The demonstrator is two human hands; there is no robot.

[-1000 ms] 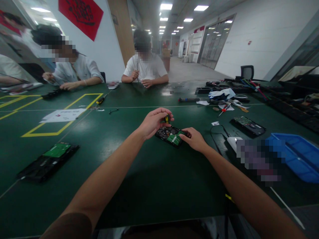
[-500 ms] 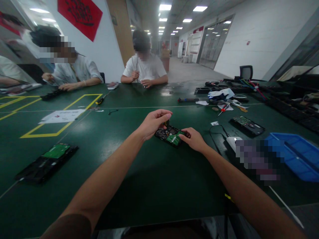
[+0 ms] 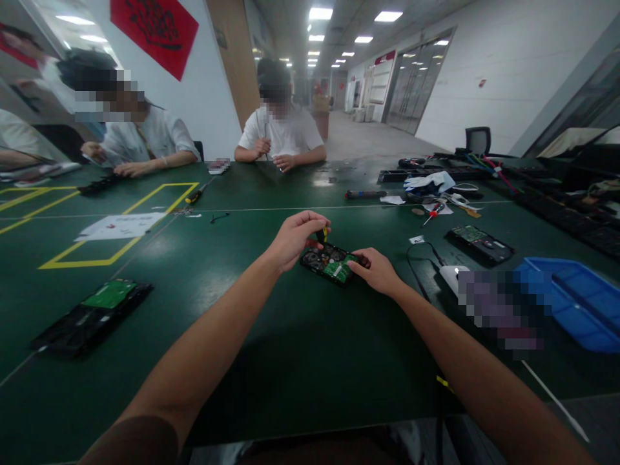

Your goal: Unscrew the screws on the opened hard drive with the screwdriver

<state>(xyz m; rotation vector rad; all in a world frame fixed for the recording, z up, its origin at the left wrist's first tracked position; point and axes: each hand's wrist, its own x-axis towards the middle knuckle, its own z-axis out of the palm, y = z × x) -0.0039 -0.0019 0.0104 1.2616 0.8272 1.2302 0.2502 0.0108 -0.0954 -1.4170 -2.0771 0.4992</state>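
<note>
A hard drive (image 3: 334, 266) lies on the green table in front of me, its green circuit board facing up. My right hand (image 3: 375, 268) grips its right edge, thumb over the top near the board. Above the drive's far left side, my left hand (image 3: 301, 237) is closed around a screwdriver (image 3: 321, 234) with a black and yellow handle, held roughly upright. The fingers cover part of the handle, and the tip is too small to make out against the drive.
A second hard drive (image 3: 479, 244) sits to the right, beside a blue tray (image 3: 576, 310) and a cabled white device (image 3: 453, 278). Another drive (image 3: 92, 316) is at left. Gloves (image 3: 431, 183) and a red screwdriver (image 3: 433, 212) lie farther back. Two people (image 3: 281, 129) work across the table.
My left hand has turned slightly on the screwdriver, so more of the yellow on its handle shows. My right hand and the hard drive have stayed in place.
</note>
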